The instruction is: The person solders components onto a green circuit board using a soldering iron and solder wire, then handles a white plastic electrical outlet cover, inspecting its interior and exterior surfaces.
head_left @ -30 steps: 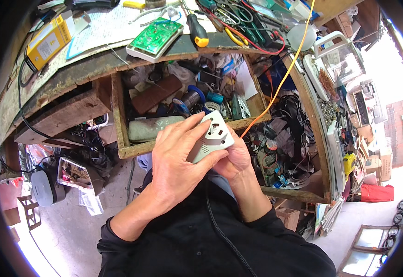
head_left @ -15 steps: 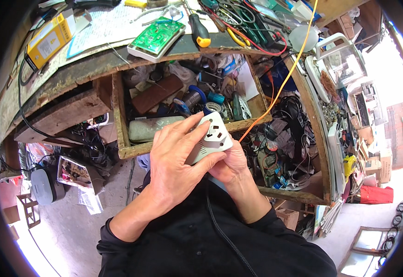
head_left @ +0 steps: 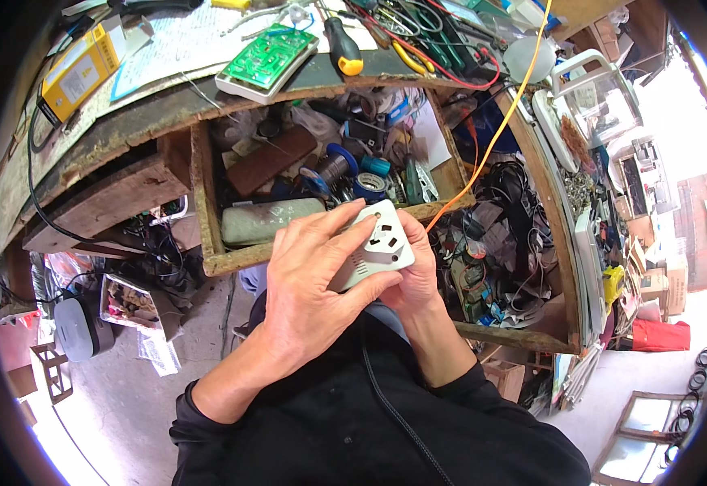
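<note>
Over the front of an open drawer, both hands hold a white plastic socket cover (head_left: 383,249) with slotted outlet holes, screw holes and a row of vents. My left hand (head_left: 305,263) lies over its left side, fingers along the top and thumb at the lower edge. From the right and beneath, my right hand (head_left: 418,271) grips it, with some of those fingers hidden behind the cover. On the bench edge beyond rests a green circuit board (head_left: 268,58) in a white shell. A black-and-yellow screwdriver (head_left: 342,49) lies beside that board.
The wooden drawer (head_left: 305,249) holds a solder spool (head_left: 333,168), a tape roll (head_left: 369,186) and a grey case (head_left: 272,220). An orange cable (head_left: 491,162) crosses its right side. Another drawer (head_left: 568,275) is full of wires. A yellow box (head_left: 82,74) stands at the bench's left.
The socket cover has shifted slightly right and turned a little in the hands. My right fingers now show along its right edge. The view has moved slightly.
</note>
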The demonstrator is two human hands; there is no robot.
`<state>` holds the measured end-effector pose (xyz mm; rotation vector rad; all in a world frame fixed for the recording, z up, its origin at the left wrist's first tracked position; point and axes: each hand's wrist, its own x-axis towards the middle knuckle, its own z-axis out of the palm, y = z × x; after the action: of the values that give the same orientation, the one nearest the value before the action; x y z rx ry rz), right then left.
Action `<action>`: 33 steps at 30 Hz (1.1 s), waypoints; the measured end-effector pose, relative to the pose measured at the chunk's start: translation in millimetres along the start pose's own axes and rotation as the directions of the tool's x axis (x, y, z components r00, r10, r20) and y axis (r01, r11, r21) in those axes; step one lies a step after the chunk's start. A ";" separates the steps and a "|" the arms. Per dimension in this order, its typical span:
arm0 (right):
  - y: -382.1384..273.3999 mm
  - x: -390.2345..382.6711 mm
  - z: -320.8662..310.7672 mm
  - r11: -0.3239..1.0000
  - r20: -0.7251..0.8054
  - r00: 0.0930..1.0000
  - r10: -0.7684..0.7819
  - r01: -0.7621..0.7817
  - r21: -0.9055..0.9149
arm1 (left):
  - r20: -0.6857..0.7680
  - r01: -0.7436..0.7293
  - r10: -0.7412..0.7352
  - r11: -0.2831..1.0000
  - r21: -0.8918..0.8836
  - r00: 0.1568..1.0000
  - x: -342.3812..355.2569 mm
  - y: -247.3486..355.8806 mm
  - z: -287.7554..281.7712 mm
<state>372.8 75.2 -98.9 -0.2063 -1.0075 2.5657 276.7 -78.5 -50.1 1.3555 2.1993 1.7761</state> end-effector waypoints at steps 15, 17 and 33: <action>8.0 -0.7 4.8 0.991 -0.028 0.999 0.039 -0.036 0.126 | -0.023 -0.021 0.021 1.000 0.007 1.000 -2.3 -3.4 1.8; 7.4 -0.9 5.4 0.990 -0.035 0.998 0.047 -0.042 0.133 | -0.035 -0.033 0.034 0.999 0.026 0.999 -1.8 -2.9 2.2; 8.5 0.5 1.6 0.994 -0.025 0.999 0.034 -0.031 0.103 | -0.024 -0.021 0.022 0.999 0.030 0.999 -4.2 -5.5 2.2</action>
<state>369.4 68.8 -103.5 -0.2309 -0.8672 2.6283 277.1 -79.2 -57.4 1.3759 2.2404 1.7845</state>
